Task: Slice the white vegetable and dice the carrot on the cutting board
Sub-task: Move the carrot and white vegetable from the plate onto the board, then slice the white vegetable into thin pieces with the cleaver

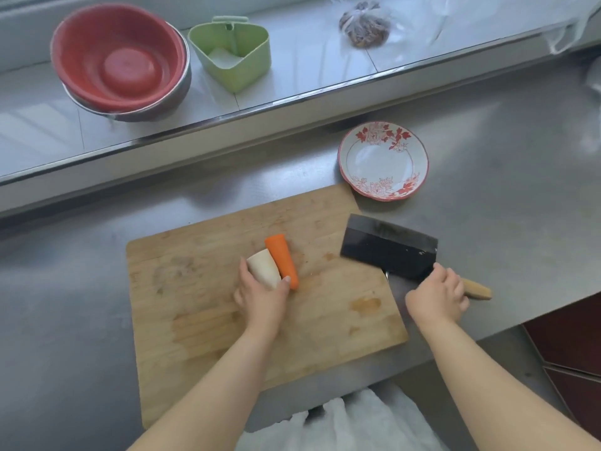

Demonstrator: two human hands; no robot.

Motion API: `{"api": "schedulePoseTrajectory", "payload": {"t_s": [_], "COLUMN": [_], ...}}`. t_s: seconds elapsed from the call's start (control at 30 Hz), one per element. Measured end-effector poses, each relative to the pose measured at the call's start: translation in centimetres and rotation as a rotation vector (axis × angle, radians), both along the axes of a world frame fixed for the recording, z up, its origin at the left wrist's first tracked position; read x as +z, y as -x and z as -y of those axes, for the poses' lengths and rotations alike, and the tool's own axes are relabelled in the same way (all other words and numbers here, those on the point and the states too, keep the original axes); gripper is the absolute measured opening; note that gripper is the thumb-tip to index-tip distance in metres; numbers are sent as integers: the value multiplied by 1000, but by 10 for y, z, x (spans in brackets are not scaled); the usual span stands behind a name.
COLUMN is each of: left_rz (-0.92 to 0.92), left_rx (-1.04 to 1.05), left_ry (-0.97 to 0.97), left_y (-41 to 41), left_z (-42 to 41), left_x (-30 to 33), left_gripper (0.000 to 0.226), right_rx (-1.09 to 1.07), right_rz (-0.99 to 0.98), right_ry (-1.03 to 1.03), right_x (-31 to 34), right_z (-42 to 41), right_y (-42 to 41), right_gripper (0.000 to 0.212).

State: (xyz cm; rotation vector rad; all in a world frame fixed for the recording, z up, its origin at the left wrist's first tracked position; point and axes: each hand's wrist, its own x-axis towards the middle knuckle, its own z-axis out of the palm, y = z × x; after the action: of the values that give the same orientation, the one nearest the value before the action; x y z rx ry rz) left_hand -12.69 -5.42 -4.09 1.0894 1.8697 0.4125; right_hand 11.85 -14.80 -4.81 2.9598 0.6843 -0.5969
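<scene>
A wooden cutting board (pixel 208 288) lies on the steel counter. Near its middle a white vegetable piece (pixel 262 266) and an orange carrot piece (pixel 281 258) lie side by side, touching. My left hand (pixel 261 299) grips the near end of the white vegetable, thumb against the carrot. A dark cleaver (pixel 387 247) rests at the board's right edge, blade flat and pointing away. My right hand (pixel 437 296) is curled round its wooden handle, whose end sticks out to the right.
A white dish with red flowers (pixel 383 161) sits just beyond the board's far right corner. On the raised ledge behind stand red bowls in a metal bowl (pixel 120 60), a green container (pixel 232 52) and a plastic bag of brown food (pixel 364 26). The counter's edge runs at the right.
</scene>
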Motion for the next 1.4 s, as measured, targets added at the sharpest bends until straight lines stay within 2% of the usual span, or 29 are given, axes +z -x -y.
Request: {"api": "schedulePoseTrajectory", "payload": {"t_s": [0.17, 0.33, 0.5, 0.6, 0.7, 0.77, 0.87, 0.97, 1.13, 1.23, 1.4], "left_rz": [-29, -34, 37, 105, 98, 61, -59, -154, -139, -149, -46], "left_rx": [117, 148, 220, 250, 172, 71, -108, -277, -530, -513, -326], "left_ry": [-42, -30, -53, -69, -69, -91, -129, -146, -162, -87, 3], "left_y": [-6, -10, -9, -3, 11, 24, 45, 69, 101, 111, 117], "left_z": [-4, -11, -11, -6, 0, 5, 12, 19, 28, 26, 26], "left_x": [-8, -14, -14, -10, -6, -3, -2, -1, -1, 2, 4], "left_gripper": [84, 84, 66, 65, 61, 56, 57, 59, 60, 64, 65], "right_rx": [174, 362, 509, 405, 308, 333, 420, 513, 547, 535, 473], "right_rz": [86, 155, 78, -53, -208, -291, -406, -498, -561, -601, -636], "right_ry": [104, 147, 68, -97, -255, -326, -392, -398, -289, -218, -155], "right_x": [-5, -7, 1, 18, 33, 44, 62, 76, 73, 66, 56], "right_z": [1, 0, 10, 6, -3, -15, -33, -42, -43, -38, -25], "right_y": [-18, -35, -23, -5, 16, 30, 58, 93, 136, 151, 166], "right_gripper": [72, 75, 77, 62, 41, 30, 25, 20, 16, 20, 22]}}
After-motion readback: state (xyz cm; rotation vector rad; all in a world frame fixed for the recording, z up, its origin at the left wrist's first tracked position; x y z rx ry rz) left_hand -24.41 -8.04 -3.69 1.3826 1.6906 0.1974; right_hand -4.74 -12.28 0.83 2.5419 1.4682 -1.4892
